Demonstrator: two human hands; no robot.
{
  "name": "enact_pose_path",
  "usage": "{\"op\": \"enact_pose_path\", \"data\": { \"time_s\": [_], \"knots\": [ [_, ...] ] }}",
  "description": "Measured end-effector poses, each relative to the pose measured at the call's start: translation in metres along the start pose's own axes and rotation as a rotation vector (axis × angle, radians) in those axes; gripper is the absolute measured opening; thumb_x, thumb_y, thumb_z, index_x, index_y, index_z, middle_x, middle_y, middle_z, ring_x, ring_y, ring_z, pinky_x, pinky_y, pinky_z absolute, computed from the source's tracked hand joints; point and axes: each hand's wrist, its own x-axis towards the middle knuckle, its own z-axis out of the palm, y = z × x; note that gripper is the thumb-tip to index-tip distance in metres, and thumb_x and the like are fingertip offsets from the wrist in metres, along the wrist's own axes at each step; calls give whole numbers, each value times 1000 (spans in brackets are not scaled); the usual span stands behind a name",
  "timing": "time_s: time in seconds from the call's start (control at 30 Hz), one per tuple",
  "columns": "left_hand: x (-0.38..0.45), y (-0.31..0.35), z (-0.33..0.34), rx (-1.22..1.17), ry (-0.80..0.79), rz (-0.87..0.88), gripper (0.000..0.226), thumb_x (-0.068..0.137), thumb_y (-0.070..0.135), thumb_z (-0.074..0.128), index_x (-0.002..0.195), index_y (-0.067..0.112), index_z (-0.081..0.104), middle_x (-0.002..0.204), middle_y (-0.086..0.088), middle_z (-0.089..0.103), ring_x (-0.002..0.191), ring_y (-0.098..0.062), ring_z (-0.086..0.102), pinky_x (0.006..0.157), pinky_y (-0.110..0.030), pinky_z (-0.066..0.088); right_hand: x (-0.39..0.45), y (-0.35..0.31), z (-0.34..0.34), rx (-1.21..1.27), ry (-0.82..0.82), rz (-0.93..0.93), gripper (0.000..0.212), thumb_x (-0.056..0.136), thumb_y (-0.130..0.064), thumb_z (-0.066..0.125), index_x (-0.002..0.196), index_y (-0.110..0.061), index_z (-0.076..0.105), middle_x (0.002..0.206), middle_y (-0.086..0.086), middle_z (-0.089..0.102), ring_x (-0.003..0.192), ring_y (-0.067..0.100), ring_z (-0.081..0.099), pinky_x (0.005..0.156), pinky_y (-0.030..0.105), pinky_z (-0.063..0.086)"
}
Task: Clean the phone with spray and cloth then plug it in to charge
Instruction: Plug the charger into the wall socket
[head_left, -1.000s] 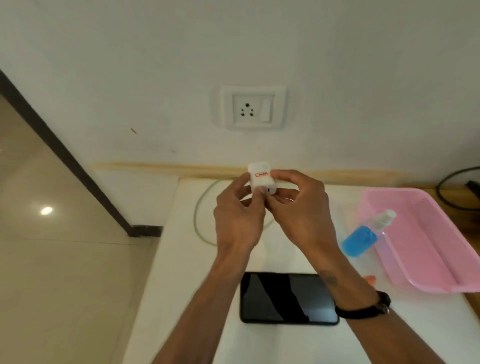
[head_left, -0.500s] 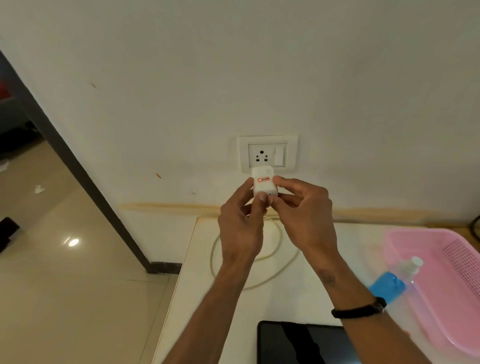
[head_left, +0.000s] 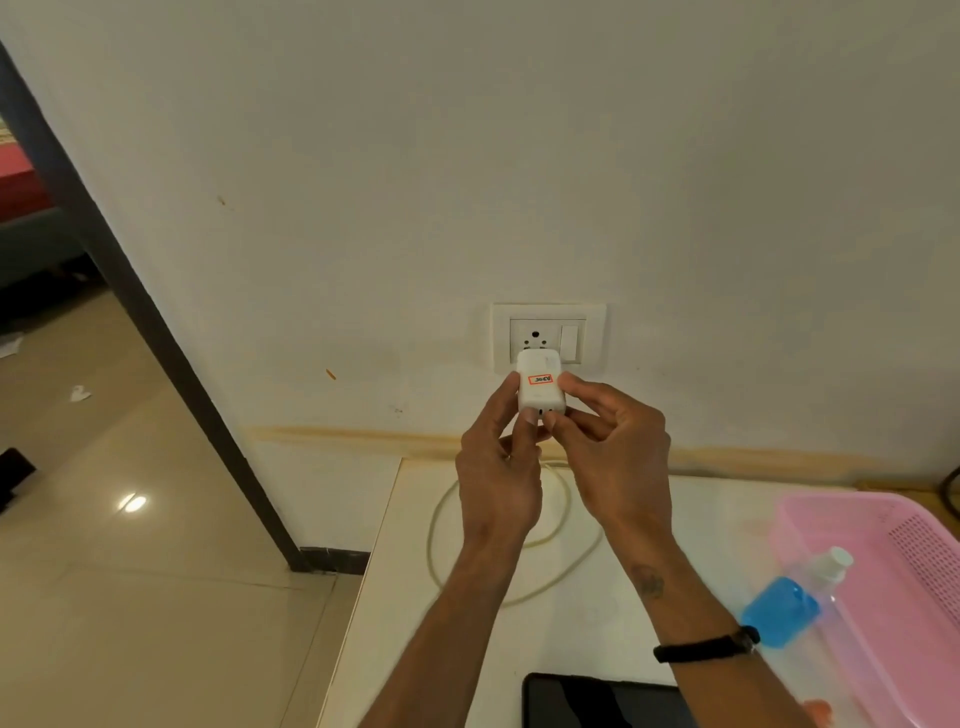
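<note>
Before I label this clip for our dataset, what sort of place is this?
Probably a room in a home: a plain painted wall with a socket plate, a glossy tiled floor, and a white table holding a pink basket and a phone.

Two bare forearms, no sleeves in view. Black band (head_left: 706, 648) worn round the right wrist, narrow and dark, with a small thicker piece at its outer end. Small dark tattoo (head_left: 648, 580) on the right forearm, design unclear.
</note>
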Motion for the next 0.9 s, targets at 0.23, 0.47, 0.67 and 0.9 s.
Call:
{"op": "enact_pose_path", "data": {
  "time_s": [0.23, 0.47, 0.67, 0.9],
  "knots": [
    [4, -3, -3, 15, 48, 5, 38, 107, 20, 56, 145, 19, 60, 129, 3, 73, 97, -7, 76, 92, -38, 61, 0, 2, 5, -23, -1, -12, 43, 85, -6, 81, 125, -22, 73, 107, -23, 69, 87, -14, 70, 70, 2, 50],
    [6, -2, -4, 25, 55, 1, 36, 106, 22, 58, 142, 20, 62, 126, -1, 75, 97, -16, 78, 91, -39, 61, 3, 0, 4, -51, -9, -20, 44, 84, -9, 83, 125, -21, 73, 106, -26, 67, 86, -17, 69, 73, 0, 49],
    [15, -2, -5, 33, 99, -24, 31, 106, 19, 58, 135, 17, 68, 117, -4, 78, 89, -17, 79, 84, -32, 62, 13, -3, 3, -94, -2, -42, 43, 83, -11, 84, 124, -20, 74, 122, -8, 74, 81, -20, 67, 77, 2, 51],
    [20, -1, -7, 70, 130, -34, 28, 105, 21, 60, 131, 21, 70, 110, 0, 80, 84, -17, 78, 78, -32, 62, 13, -7, 8, -134, 33, -67, 41, 82, -9, 84, 121, -18, 76, 117, -7, 76, 79, -19, 67, 73, 1, 50]
  ]
}}
